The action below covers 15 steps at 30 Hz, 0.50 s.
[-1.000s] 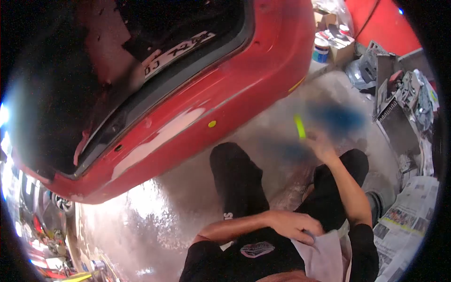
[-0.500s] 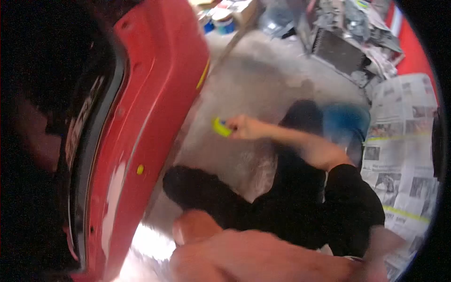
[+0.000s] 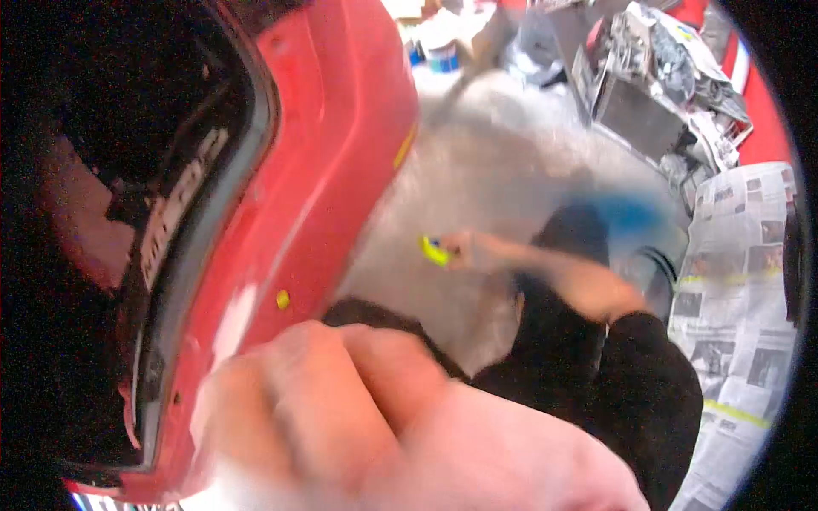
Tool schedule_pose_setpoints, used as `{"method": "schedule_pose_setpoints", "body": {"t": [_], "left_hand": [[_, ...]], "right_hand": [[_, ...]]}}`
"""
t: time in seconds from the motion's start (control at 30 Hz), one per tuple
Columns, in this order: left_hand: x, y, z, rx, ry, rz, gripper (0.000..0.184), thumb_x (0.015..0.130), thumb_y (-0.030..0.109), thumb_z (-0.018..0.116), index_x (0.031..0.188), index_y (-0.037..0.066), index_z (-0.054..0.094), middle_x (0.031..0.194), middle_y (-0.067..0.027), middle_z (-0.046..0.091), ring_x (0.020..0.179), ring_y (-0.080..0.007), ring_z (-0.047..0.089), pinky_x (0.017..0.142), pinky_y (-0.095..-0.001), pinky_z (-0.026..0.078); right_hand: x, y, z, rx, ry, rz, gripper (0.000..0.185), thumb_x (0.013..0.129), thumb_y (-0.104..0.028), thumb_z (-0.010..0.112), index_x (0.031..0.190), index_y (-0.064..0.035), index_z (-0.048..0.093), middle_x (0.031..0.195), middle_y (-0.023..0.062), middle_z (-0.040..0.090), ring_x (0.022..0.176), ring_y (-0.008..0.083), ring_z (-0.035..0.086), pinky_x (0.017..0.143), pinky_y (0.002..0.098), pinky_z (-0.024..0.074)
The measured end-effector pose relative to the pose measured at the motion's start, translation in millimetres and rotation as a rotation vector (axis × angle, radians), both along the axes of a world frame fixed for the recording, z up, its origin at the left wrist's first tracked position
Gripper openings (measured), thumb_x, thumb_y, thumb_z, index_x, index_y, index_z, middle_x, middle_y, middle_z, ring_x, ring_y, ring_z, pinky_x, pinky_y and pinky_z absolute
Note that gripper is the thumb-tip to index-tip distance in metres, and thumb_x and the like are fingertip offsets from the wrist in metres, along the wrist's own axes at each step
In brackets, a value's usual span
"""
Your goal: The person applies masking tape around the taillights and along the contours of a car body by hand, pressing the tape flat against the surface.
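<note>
My left hand (image 3: 332, 409) is large and blurred near the camera, its fingers curled together. Its fingertips are hidden, so anything inside cannot be made out. It overlaps the lower part of a red car body panel (image 3: 332, 162) in view; whether it touches the panel I cannot tell. Farther off, over the grey floor, my right hand (image 3: 458, 249) is closed on a small curved yellow-green thing (image 3: 435, 251) with a dark blue part. A small yellow spot (image 3: 283, 299) shows on the panel, near a pale streak (image 3: 234, 324).
Newspaper sheets (image 3: 737, 315) with yellow-green strips hang along the right. Grey and silver parts (image 3: 639, 111) are piled at the upper right. Cans (image 3: 441, 55) stand at the back. My black-clothed legs (image 3: 545, 349) cross the middle, beside a blurred blue thing (image 3: 630, 213).
My left hand has risen from the bottom toward the red panel and now looks larger. The view has shifted, and my right hand still holds the yellow-green thing.
</note>
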<state>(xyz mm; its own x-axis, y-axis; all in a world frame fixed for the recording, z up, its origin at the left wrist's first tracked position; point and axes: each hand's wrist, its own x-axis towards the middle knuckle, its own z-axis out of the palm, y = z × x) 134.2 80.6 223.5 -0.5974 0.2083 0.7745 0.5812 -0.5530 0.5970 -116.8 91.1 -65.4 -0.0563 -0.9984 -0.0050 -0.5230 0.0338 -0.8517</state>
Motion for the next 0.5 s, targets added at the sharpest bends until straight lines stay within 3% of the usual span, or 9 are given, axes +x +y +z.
{"method": "schedule_pose_setpoints", "body": {"t": [0.1, 0.17, 0.23, 0.3, 0.33, 0.43, 0.5], "left_hand": [[-15.5, 21.7, -4.9, -0.064, 0.047, -0.182, 0.034, 0.105, 0.029, 0.064, 0.111, -0.004, 0.073, 0.107, -0.013, 0.074, 0.103, -0.0267, 0.069, 0.091, -0.0415, 0.055], [-19.4, 31.2, -21.4, -0.079, 0.043, -0.213, 0.035, 0.105, 0.03, 0.064, 0.111, -0.004, 0.073, 0.107, -0.0135, 0.074, 0.104, -0.028, 0.069, 0.092, -0.0423, 0.055], [-18.6, 25.2, -24.3, -0.066, 0.026, -0.183, 0.036, 0.104, 0.031, 0.065, 0.111, -0.004, 0.073, 0.107, -0.014, 0.074, 0.104, -0.0292, 0.069, 0.093, -0.0432, 0.055], [-13.2, 21.1, -32.5, -0.087, 0.045, -0.159, 0.037, 0.104, 0.032, 0.065, 0.111, -0.004, 0.073, 0.108, -0.0145, 0.074, 0.105, -0.0304, 0.069, 0.093, -0.044, 0.055], [-10.2, 21.3, -34.0, -0.105, 0.056, -0.155, 0.038, 0.104, 0.032, 0.065, 0.111, -0.004, 0.073, 0.108, -0.0148, 0.074, 0.105, -0.031, 0.069, 0.093, -0.0444, 0.055], [-8.7, 13.0, -33.1, -0.11, 0.055, -0.131, 0.039, 0.103, 0.034, 0.065, 0.111, -0.004, 0.073, 0.109, -0.0155, 0.074, 0.106, -0.0328, 0.069, 0.094, -0.0457, 0.055], [-3.0, 8.3, -26.8, -0.113, 0.049, -0.102, 0.04, 0.103, 0.035, 0.066, 0.111, -0.004, 0.074, 0.109, -0.016, 0.074, 0.107, -0.034, 0.07, 0.095, -0.0465, 0.055]], "right_hand": [[-22.0, -18.8, 31.5, 0.018, 0.095, -0.011, 0.032, 0.088, -0.024, 0.072, 0.109, -0.0003, 0.067, 0.092, 0.0222, 0.072, 0.083, 0.0359, 0.071, 0.073, 0.0479, 0.0539], [-6.6, -16.2, 12.8, -0.037, 0.154, -0.065, 0.032, 0.086, -0.021, 0.073, 0.108, 0.0015, 0.066, 0.091, 0.0238, 0.072, 0.081, 0.0359, 0.071, 0.07, 0.0484, 0.0533], [-5.2, -18.6, -2.9, 0.065, 0.048, -0.053, 0.028, 0.087, -0.021, 0.074, 0.107, -0.0029, 0.066, 0.084, 0.0138, 0.066, 0.078, 0.0255, 0.065, 0.073, 0.0411, 0.0517], [-9.8, -24.0, -12.1, -0.228, 0.173, 0.053, 0.029, 0.087, -0.021, 0.075, 0.108, -0.0023, 0.066, 0.085, 0.018, 0.066, 0.079, 0.0316, 0.067, 0.073, 0.0431, 0.0523], [-12.0, -17.5, -11.0, -0.071, 0.221, -0.019, 0.027, 0.087, -0.02, 0.075, 0.107, -0.0025, 0.067, 0.09, 0.0209, 0.069, 0.08, 0.0337, 0.069, 0.073, 0.0449, 0.0527], [-21.4, -14.9, 5.9, -0.038, 0.198, -0.055, 0.028, 0.087, -0.02, 0.076, 0.108, -0.0029, 0.069, 0.093, 0.0228, 0.071, 0.082, 0.0363, 0.07, 0.074, 0.0464, 0.0536], [-15.7, -7.1, 6.9, -0.047, 0.199, -0.063, 0.038, 0.087, -0.025, 0.073, 0.117, -0.0021, 0.065, 0.085, 0.0216, 0.07, 0.077, 0.0394, 0.069, 0.072, 0.0482, 0.054]]}}
